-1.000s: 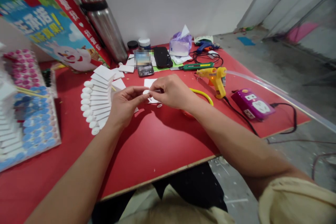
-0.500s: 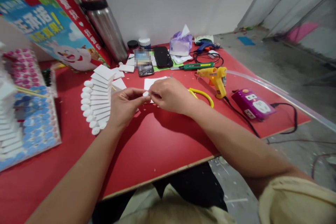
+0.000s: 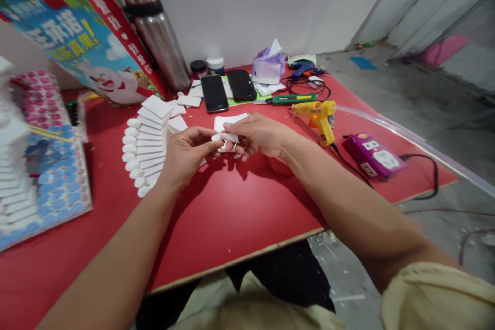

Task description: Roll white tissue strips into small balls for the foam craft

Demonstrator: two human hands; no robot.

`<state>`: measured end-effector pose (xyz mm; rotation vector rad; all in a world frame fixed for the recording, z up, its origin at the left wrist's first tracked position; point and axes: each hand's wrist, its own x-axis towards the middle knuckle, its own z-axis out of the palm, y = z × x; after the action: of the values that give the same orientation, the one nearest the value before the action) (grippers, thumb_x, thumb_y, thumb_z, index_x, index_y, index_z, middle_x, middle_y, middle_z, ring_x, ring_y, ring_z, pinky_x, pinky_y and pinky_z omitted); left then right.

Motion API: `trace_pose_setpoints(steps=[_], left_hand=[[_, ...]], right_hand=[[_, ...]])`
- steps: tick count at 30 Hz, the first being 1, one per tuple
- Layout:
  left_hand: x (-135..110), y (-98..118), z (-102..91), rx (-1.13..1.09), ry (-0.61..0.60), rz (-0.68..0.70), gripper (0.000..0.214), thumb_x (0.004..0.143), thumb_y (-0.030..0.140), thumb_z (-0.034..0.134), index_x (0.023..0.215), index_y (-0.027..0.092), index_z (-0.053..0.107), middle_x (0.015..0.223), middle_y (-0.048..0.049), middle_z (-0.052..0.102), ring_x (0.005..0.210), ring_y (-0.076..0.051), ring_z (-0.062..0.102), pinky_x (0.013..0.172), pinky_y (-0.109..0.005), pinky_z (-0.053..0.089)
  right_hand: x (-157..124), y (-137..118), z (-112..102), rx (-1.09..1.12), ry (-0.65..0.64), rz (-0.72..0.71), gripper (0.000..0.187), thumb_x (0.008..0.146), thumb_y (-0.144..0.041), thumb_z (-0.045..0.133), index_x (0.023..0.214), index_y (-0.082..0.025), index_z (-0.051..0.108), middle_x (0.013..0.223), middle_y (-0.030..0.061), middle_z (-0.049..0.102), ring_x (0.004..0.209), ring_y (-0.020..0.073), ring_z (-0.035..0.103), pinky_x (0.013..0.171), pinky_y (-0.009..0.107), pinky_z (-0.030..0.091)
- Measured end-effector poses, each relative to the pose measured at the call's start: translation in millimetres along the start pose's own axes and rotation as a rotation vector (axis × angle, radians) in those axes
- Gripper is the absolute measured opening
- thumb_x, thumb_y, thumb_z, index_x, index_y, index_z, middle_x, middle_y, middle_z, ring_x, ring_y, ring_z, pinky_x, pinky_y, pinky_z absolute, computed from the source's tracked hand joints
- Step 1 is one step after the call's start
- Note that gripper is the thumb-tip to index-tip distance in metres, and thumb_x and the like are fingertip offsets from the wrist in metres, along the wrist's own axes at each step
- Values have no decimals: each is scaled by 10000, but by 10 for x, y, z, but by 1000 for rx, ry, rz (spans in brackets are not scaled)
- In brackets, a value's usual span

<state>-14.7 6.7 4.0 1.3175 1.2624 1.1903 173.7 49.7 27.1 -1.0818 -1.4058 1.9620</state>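
Observation:
Between the thumb and forefinger of my left hand [image 3: 188, 150] is the rounded end of a small white strip [image 3: 227, 137]. My right hand [image 3: 260, 135] has its thumb and fingers at the strip's other end, its lower fingers curled below. Small white bits show by those fingers. Behind my hands, white paper [image 3: 228, 121] lies on the red table [image 3: 240, 216]. Left of my left hand, white cards with round white rolls [image 3: 131, 148] at their ends lie fanned out. A reddish curved edge shows under my right wrist; I cannot make out what it is.
A yellow glue gun [image 3: 317, 116] and a purple power socket [image 3: 374, 155] with cables stand right. Behind lie a green cutter [image 3: 294, 98], phones [image 3: 214, 94] and a tissue pack [image 3: 268, 68]. A steel flask [image 3: 158, 36] and a tray of blue and pink rolls [image 3: 64, 185] are left.
The right hand has turned and its lower fingers have come into view; more of the white strip shows between the hands. The yellow curved handle beside the right wrist is no longer seen.

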Motion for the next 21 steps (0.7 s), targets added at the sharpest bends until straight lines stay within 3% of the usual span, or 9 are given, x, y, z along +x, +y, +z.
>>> trace_pose_setpoints(steps=[6,13,21], left_hand=[[13,5,6,-4,-6,-7,278,648,297,902,833,137,769,670,-40,738,562,-142,648,536,-245,518],[12,-21,2,-11,-15,-9,294,651,310,899,857,141,774,715,-55,753,586,-152,662,559,-263,538],[13,-34,-12,-13,0,-13,269,644,287,896,828,145,759,643,-29,723,557,-140,648,541,-242,518]], right_hand=[[-39,-17,-12,-61,3,-16,199,937,-219,684,788,-100,741,597,10,659,469,72,514,436,186,508],[-48,-57,10,-37,28,26,270,965,-256,659,743,-112,716,551,5,632,461,77,503,430,188,475],[-44,-41,32,-213,76,-70,214,912,-155,668,722,-129,763,527,-20,624,445,80,513,450,212,466]])
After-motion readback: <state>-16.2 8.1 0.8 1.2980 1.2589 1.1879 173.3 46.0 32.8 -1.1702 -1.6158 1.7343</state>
